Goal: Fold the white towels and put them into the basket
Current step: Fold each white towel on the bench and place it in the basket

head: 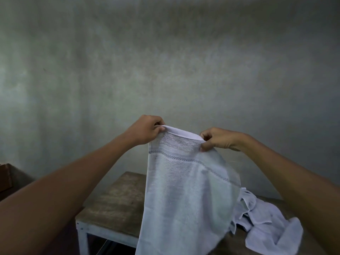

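A white towel (185,190) with a thin dotted stripe near its top hangs in the air in front of me, above the table. My left hand (147,130) pinches its top left corner. My right hand (218,138) pinches the top edge at the right. The cloth drops down past the bottom of the view. More white towels (266,219) lie crumpled in a heap on the table at the right. No basket is in view.
A worn wooden table (114,201) with a pale metal frame and leg stands below my arms, against a bare grey wall (165,61). The corner of a brown wooden object (5,177) shows at the left edge.
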Demonstrator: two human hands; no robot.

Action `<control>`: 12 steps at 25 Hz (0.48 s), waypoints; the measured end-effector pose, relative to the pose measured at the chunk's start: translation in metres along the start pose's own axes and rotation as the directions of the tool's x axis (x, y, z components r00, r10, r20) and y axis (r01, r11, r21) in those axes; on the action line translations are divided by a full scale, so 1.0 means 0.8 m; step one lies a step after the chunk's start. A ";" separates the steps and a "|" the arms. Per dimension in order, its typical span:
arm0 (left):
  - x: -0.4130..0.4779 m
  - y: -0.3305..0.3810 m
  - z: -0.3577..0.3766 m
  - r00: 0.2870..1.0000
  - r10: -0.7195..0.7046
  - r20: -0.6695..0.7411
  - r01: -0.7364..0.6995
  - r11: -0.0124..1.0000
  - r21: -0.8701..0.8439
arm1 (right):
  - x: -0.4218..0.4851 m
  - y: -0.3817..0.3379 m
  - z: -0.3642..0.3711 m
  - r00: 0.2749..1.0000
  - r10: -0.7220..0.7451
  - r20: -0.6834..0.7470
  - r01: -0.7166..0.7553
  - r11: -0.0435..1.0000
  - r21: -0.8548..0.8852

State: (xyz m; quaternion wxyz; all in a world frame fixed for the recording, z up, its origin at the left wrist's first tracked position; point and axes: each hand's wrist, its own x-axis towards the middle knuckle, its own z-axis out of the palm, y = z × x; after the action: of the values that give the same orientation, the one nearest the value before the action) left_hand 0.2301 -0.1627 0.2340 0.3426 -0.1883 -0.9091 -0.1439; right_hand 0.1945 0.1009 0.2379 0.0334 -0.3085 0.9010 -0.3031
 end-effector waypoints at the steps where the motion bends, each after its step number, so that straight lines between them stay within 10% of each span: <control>1: -0.001 0.003 0.001 1.000 0.003 0.015 -0.003 1.000 -0.006 | -0.002 0.001 0.002 1.000 0.006 0.004 -0.006 0.998 0.055; 6: -0.005 0.006 0.004 0.996 -0.004 0.084 0.003 1.000 0.014 | -0.014 0.022 0.007 0.995 0.047 0.084 -0.060 0.985 0.160; 12: -0.009 -0.017 -0.013 0.991 -0.046 0.123 0.032 0.992 0.119 | -0.030 0.051 -0.004 0.983 0.160 0.091 -0.144 0.977 -0.155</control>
State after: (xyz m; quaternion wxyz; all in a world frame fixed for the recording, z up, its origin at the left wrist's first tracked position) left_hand 0.2350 -0.1808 0.2351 0.2923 -0.1587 -0.9392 -0.0849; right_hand 0.1907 0.1420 0.2145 0.0800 -0.2554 0.9390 -0.2158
